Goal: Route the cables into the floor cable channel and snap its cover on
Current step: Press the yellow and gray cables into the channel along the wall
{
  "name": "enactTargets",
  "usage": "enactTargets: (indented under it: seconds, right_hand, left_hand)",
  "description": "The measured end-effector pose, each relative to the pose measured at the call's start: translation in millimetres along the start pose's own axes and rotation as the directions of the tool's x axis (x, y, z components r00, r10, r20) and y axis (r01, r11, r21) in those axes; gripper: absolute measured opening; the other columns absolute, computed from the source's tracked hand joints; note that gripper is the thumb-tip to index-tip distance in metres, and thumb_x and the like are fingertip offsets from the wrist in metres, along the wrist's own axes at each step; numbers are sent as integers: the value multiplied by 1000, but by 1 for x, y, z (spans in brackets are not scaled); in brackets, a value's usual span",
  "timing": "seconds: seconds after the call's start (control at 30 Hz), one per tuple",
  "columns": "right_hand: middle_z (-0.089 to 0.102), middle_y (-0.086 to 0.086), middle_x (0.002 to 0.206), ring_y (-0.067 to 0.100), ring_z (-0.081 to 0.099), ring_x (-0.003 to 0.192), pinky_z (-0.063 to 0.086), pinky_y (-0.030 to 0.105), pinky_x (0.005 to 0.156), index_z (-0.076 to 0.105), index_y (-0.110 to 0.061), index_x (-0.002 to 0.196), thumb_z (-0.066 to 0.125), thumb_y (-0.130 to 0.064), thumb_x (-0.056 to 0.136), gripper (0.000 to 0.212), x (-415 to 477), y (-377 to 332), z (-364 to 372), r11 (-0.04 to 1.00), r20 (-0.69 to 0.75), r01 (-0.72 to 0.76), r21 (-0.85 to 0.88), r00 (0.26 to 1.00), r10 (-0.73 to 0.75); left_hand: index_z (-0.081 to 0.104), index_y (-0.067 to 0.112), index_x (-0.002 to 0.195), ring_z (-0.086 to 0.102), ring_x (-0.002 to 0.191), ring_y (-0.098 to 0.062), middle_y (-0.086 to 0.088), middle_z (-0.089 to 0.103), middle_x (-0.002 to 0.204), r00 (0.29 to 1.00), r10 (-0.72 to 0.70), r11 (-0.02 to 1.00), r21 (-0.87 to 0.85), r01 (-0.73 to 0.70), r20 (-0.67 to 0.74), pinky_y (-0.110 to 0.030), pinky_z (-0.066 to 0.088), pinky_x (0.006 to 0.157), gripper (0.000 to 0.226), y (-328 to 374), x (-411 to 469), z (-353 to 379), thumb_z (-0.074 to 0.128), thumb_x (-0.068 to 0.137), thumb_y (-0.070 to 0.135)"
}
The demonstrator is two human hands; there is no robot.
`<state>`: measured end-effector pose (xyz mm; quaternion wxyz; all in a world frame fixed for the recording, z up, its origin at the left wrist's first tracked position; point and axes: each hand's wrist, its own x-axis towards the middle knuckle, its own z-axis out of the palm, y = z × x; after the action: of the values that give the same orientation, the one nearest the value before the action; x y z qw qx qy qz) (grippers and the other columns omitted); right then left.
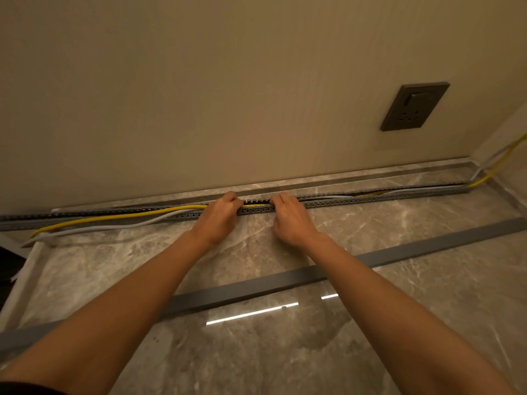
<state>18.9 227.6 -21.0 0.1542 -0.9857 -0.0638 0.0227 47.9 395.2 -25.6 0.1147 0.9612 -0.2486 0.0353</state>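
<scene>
A long grey slotted cable channel (370, 197) runs along the floor at the foot of the wall. A yellow cable (119, 218) and a grey-white cable (114, 227) lie inside it on the right and spill out over its front wall on the left. My left hand (219, 216) and my right hand (288, 216) rest on the channel's middle, fingers curled over the cables there, a short gap between them. The grey channel cover (256, 286) lies loose on the floor nearer to me, partly hidden under both forearms.
A dark wall socket (413, 106) sits on the beige wall at the right. The cables rise up the corner at far right (502, 161). Glossy marble floor tiles (256, 352) fill the foreground. A pale strip (25, 269) borders the floor on the left.
</scene>
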Motion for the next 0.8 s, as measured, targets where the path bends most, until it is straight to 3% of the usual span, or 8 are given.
enactTargets:
  seconds: [0.13,0.27,0.5,0.67,0.8]
  right_hand:
    - [47,16,127,31,43,118,36,38,102,45,-2,126,47,-2,86,40,-3,-7,2,998,-77,-25,-51,997,21]
    - [49,16,125,32,44,117,32,40,104,49,-2,121,43,0,88,34,-3,-26,7,995,-137,-28,-98,991,14]
    - [50,16,126,32,48,113,38,38,94,50,-2,122,44,8,85,39,18,-80,18,992,-99,125,-34,987,-128]
    - [49,15,130,35,49,115,38,39,96,46,-4,127,47,5,87,41,28,-106,32,974,-28,220,-59,975,-221]
    - [55,14,122,34,53,107,41,41,88,51,-5,119,45,3,90,31,36,-108,33,977,-59,193,-90,978,-198]
  left_hand:
    - [64,-11,93,60,83,-39,-27,61,98,989,9,999,-50,-17,-148,-45,54,62,16,-7,-15,-6,53,82,-11]
    - [64,-12,87,60,77,-39,-27,62,90,976,-31,999,-30,25,-214,-43,52,62,13,-23,-25,-16,56,77,-14]
    - [62,-7,100,58,97,-41,-28,59,106,960,-231,972,13,236,-158,-46,47,80,21,-73,-49,-32,54,82,0]
    - [64,3,109,57,105,-33,-19,64,109,956,-253,967,6,256,-148,-39,39,91,27,-94,-67,-28,60,84,13]
    - [67,1,105,60,99,-34,-22,66,103,965,-232,971,-79,224,-124,-40,44,84,26,-104,-67,-35,65,81,13]
